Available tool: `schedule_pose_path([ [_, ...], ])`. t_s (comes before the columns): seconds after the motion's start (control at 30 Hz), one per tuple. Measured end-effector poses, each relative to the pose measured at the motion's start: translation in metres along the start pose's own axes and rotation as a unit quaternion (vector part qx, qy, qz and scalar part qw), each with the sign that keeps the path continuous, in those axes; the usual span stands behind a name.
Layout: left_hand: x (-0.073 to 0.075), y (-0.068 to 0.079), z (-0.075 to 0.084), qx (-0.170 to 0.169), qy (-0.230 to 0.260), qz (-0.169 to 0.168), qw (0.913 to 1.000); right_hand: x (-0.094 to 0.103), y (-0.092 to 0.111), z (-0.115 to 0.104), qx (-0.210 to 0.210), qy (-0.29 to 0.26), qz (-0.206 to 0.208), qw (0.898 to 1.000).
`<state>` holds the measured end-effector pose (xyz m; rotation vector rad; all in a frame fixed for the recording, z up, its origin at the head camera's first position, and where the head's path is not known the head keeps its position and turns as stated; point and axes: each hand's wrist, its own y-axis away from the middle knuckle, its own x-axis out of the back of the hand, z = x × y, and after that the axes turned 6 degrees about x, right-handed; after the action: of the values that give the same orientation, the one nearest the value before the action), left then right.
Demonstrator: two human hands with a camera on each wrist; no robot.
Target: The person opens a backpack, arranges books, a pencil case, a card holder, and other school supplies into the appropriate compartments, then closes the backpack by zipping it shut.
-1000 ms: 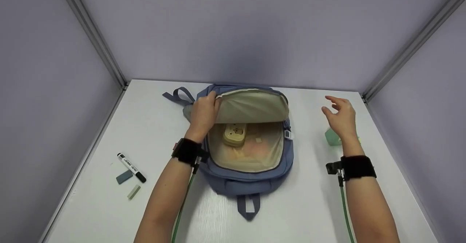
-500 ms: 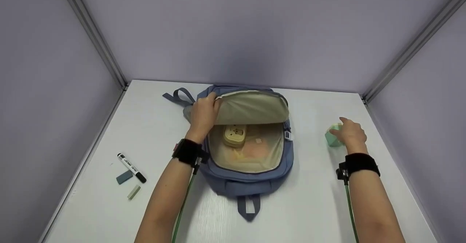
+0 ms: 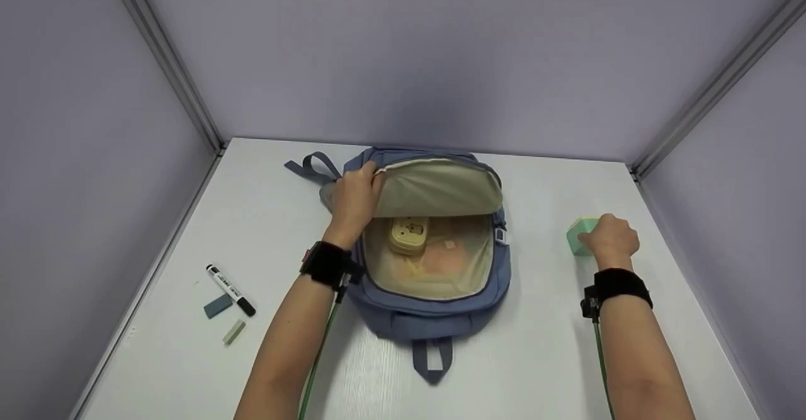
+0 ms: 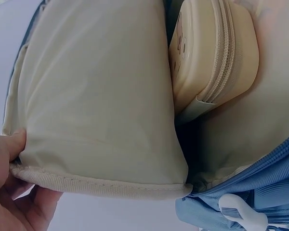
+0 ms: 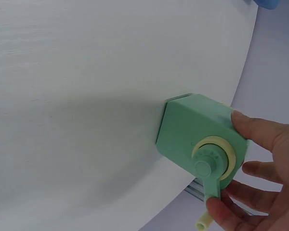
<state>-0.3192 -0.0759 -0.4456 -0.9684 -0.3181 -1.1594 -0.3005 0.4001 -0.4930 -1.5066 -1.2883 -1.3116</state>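
A blue backpack (image 3: 441, 310) lies open in the middle of the white table (image 3: 541, 357). My left hand (image 3: 356, 194) grips the edge of its beige-lined flap (image 3: 441, 188) and holds it lifted. In the left wrist view the fingers (image 4: 12, 197) pinch the flap's seam (image 4: 96, 185). A cream zipped pouch (image 3: 408, 234) (image 4: 216, 53) sits inside the bag. At the right, my right hand (image 3: 609, 238) grips a green hand-crank sharpener (image 3: 577, 236) standing on the table. The right wrist view shows the fingers (image 5: 262, 135) curled round the sharpener (image 5: 192, 130) near its yellow crank.
A black and white marker (image 3: 230, 289), a grey eraser (image 3: 217, 305) and a pale green eraser (image 3: 233, 332) lie at the table's left front. Lilac walls close the table on three sides. The sharpener stands close to the right edge.
My right hand came down from the air onto the green sharpener and closed round it. My left hand kept holding the flap up.
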Motion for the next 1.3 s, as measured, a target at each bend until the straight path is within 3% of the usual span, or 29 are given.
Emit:
schedule_pose_path([
  [0.4,-0.001,0.000,0.001,-0.007,-0.010,-0.004,0.9999,-0.005,0.003,0.008,-0.005,-0.031,0.029,0.999],
  [0.67,0.001,-0.003,0.003,0.016,-0.029,-0.014,0.9994,-0.005,0.007,-0.001,-0.017,-0.101,0.017,0.995],
  [0.8,0.000,-0.006,0.004,0.018,-0.036,-0.011,0.9991,-0.001,0.012,-0.015,-0.016,-0.164,0.014,0.986],
  [0.9,-0.001,-0.007,0.005,0.020,-0.036,-0.004,0.9991,0.000,0.018,-0.028,-0.004,-0.255,0.007,0.967],
  [1.03,-0.002,-0.007,0.005,0.020,-0.036,0.002,0.9991,-0.001,0.026,-0.045,0.010,-0.367,-0.021,0.930],
  [1.3,-0.001,-0.007,0.005,0.019,-0.036,0.012,0.9991,-0.006,0.042,-0.081,0.031,-0.490,-0.080,0.868],
])
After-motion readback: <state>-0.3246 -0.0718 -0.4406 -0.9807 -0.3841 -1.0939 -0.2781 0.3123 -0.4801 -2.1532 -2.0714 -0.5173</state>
